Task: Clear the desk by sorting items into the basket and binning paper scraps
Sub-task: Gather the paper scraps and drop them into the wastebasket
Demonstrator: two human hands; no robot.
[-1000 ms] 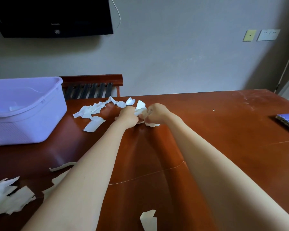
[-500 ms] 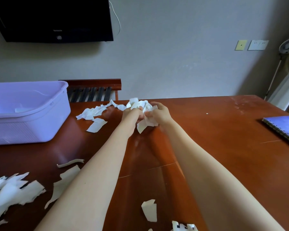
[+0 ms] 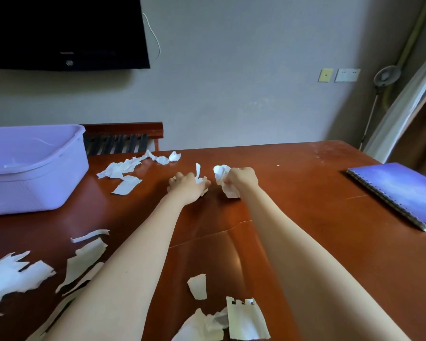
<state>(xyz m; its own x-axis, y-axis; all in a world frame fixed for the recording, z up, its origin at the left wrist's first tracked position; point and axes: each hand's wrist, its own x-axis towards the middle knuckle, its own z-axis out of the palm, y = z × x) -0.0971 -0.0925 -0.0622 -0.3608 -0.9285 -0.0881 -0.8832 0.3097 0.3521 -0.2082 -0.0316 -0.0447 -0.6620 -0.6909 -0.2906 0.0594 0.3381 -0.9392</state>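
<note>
The step in hand seems to be the gathering of the paper scraps, not yet the binning. The right hand (image 3: 241, 179) is closed around a paper ball (image 3: 221, 173), a wad of white pieces pressed together, and holds it just above the desk (image 3: 305, 198) near the middle of the far side. The left hand (image 3: 187, 185) is beside it, low on the wood, with its fingers curled over some small scraps (image 3: 199, 177); one thin strip stands up out of the grip. Many pieces are not collected yet: the far scraps (image 3: 123, 168) lie between the hands and the basket (image 3: 59, 193), and the near scraps (image 3: 12, 274) are spread along the front edge on the left, with more at the bottom of the view. A notebook (image 3: 399, 190) lies on the right side, well apart from the hands, and I think it belongs in the basket later. The next move probably asks to join the two handfuls into one and to sweep in the far scraps. The paper is light and torn, so a loose grip can drop pieces. No bin is visible, so I cannot say where the wad must go.
</note>
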